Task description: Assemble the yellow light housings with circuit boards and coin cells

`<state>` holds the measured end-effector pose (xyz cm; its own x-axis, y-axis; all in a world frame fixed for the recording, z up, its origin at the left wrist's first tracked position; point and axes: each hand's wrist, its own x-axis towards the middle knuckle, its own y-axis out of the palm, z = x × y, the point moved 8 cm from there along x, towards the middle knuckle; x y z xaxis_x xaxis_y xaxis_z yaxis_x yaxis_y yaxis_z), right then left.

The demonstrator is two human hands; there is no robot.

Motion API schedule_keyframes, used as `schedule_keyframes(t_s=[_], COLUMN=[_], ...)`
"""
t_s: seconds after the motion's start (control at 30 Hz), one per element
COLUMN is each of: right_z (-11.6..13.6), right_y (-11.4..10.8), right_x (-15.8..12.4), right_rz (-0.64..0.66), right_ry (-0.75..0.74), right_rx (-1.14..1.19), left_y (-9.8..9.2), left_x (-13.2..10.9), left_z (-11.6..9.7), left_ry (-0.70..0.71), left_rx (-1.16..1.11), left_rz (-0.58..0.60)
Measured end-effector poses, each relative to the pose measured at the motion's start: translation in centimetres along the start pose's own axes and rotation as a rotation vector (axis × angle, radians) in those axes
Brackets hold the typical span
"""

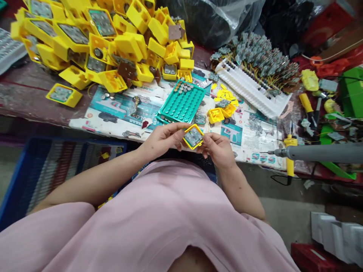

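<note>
Between my two hands, just over the table's front edge, is a small yellow plastic case (186, 142) with a grey-green circuit board (193, 136) set in its open face. The fingers of my left hand (167, 136) grip its left side. At its right corner my right hand (217, 146) pinches it between thumb and fingers. Right behind the hands lies a green tray (181, 102) of round pockets, with several coin cells (184, 87) at its far end. Further yellow cases (216, 115) and small yellow pieces (225, 93) lie beyond my right hand.
A large heap of yellow cases (130, 47) covers the back left. Wired boards (261, 56) pile up behind a white foam rack (249, 88). An electric screwdriver (320, 152) juts in from the right, near a yellow-handled tool (290, 155). A blue crate (34, 155) stands below left.
</note>
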<state>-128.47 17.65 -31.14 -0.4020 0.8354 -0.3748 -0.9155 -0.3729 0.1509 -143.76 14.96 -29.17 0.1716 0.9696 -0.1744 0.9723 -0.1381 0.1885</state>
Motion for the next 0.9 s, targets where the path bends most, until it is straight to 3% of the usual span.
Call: schedule_keyframes(t_s=[0.5,0.63,0.77,0.9], right_z=[-0.6,-0.1,3.1,7.5], right_y=[-0.1,-0.1,0.4,2.7], right_x=[0.3,-0.1,-1.5,-4.7], right_rz=[-0.029,-0.040,-0.067,-0.197], right_ry=[0.013,-0.054,-0.344,-0.940], right_rx=[-0.009,-0.092,-0.371,-0.797], left_y=[0.2,0.4,0.2,-0.4], left_x=[0.0,0.0,-0.9,-2.3], left_z=[0.7,0.8,1.2,1.4], left_ry=[-0.041,-0.026,-0.026,-0.004], left_rx=[-0.021,-0.054,-0.147,-0.395], left_rz=[0.030,0.050,0.064,0.039])
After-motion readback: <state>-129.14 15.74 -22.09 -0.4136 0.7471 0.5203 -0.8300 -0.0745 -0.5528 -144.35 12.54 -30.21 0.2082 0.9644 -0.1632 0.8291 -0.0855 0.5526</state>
